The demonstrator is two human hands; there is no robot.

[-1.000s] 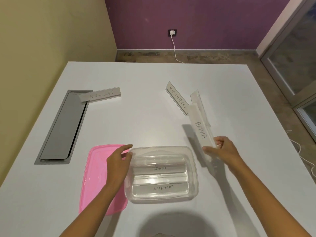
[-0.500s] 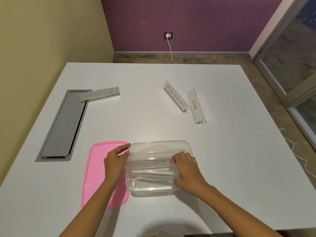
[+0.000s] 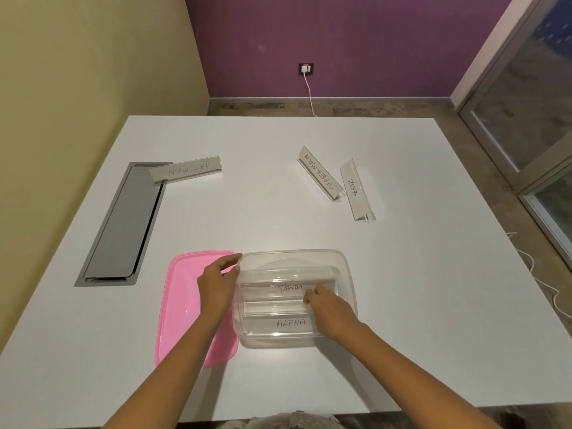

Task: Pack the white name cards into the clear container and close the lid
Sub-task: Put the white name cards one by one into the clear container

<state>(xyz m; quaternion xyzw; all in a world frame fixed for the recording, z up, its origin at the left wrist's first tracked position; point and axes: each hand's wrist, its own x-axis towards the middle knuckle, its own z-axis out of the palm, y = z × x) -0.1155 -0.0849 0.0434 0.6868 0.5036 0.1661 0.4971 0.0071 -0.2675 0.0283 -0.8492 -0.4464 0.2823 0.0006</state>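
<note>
Holding name cards (image 3: pixel 289 305): clear container (image 3: pixel 346 267)

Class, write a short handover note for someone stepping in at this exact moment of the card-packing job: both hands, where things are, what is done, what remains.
Left hand: steadying the clear container at its left rim.
Right hand: inside the container, on the packed cards; grip unclear.
Packed: PANDA card, ALPHA card.
On the table: BATMAN card, SUPERMAN card, ZEBRA card.
Pink lid: off, left of the container.
Left: pack those three, close the lid.
</note>
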